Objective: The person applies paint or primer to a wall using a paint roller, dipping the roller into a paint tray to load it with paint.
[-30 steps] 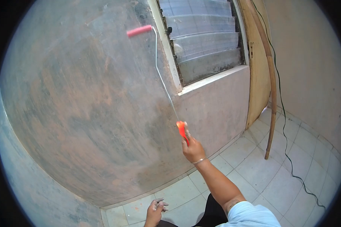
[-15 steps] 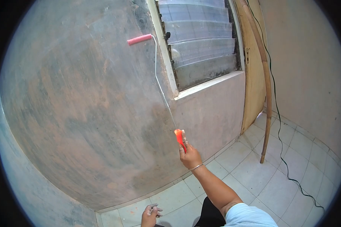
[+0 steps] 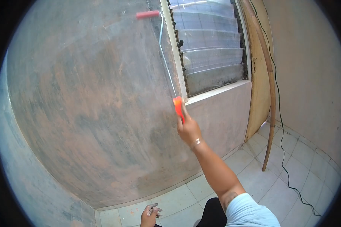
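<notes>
My right hand (image 3: 189, 130) is wrapped round the red-orange handle (image 3: 178, 108) of a paint roller, arm stretched toward the wall. From the handle a thin wire frame runs up to the pink roller head (image 3: 148, 14), which lies against the upper wall (image 3: 113, 75) just left of the louvred window (image 3: 212, 49). The wall is patchy grey and brown, with a darker damp-looking area low down. Low in the view, my left hand (image 3: 150, 215) holds nothing; its fingers are loosely curled, apart, and smudged with pale grey.
A wooden door (image 3: 255, 75) stands right of the window, with a long bamboo pole (image 3: 272, 102) leaning before it. A dark cable (image 3: 284, 160) hangs down and trails across the tiled floor (image 3: 250, 179). Another wall (image 3: 310, 75) rises at the right.
My right hand has moved up, carrying the roller head higher on the wall and slightly right. The view has shifted a little. My left hand has hardly moved.
</notes>
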{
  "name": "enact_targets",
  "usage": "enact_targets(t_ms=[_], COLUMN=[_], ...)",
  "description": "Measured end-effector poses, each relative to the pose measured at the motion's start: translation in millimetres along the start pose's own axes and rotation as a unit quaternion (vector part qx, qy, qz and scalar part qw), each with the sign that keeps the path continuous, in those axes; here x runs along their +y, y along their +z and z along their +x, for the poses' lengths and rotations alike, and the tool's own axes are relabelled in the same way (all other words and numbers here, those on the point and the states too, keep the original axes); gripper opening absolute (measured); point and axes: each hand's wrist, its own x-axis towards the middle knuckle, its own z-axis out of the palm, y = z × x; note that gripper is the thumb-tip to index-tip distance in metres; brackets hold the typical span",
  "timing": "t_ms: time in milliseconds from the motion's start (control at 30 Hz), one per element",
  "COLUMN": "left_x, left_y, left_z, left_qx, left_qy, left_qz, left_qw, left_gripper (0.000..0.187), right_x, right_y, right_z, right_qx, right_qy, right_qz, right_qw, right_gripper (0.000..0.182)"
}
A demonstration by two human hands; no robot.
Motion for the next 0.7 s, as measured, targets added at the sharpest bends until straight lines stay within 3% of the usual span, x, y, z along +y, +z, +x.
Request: enact_targets(t_ms=[67,167,267,367,400,433,467,500,533,633,700], left_x=[-4,-9,-24,-44,-51,-31,6,26,20,-8,-16], left_y=[-1,0,-2,-17,-23,-18,-12,-10,-13,-19,-19], left_z=[10,15,8,14,14,2,-15,-29,-27,-12,-5], left_qx=[-0.006,-0.017,-0.063,-0.025,-0.021,-0.020,0.011,0.041,0.036,0.025,0.028], left_qy=[0.015,0.003,0.035,0.042,0.057,0.055,-0.010,-0.078,-0.053,0.000,0.013], left_qz=[-0.010,0.006,-0.088,-0.064,-0.061,-0.063,-0.023,0.020,0.023,-0.035,-0.041], left_qw=[1.000,1.000,0.993,0.997,0.996,0.996,1.000,0.996,0.998,0.999,0.999], left_gripper=[0.027,0.026,0.025,0.025,0.025,0.025,0.026,0.027,0.028,0.028,0.030], right_x=[-37,-14,62,96,95,90,85,70,49,8,-69], right_y=[-5,-1,-7,-20,-22,-21,-18,-17,-16,0,-21], right_z=[54,54,-45,-173,-176,-182,-187,-167,-124,23,108], right_qx=[0.021,0.046,-0.026,-0.081,-0.082,-0.087,-0.092,-0.093,-0.092,0.021,0.024], right_qy=[-0.039,-0.067,0.007,0.076,0.070,0.087,0.107,0.115,0.119,-0.085,-0.078], right_qz=[0.003,-0.007,-0.043,-0.068,-0.071,-0.071,-0.069,-0.055,-0.041,0.007,-0.026], right_qw=[0.999,0.997,0.999,0.991,0.992,0.990,0.988,0.987,0.988,0.996,0.996], right_gripper=[0.067,0.068,0.069,0.069,0.069,0.068,0.066,0.065,0.064,0.065,0.059])
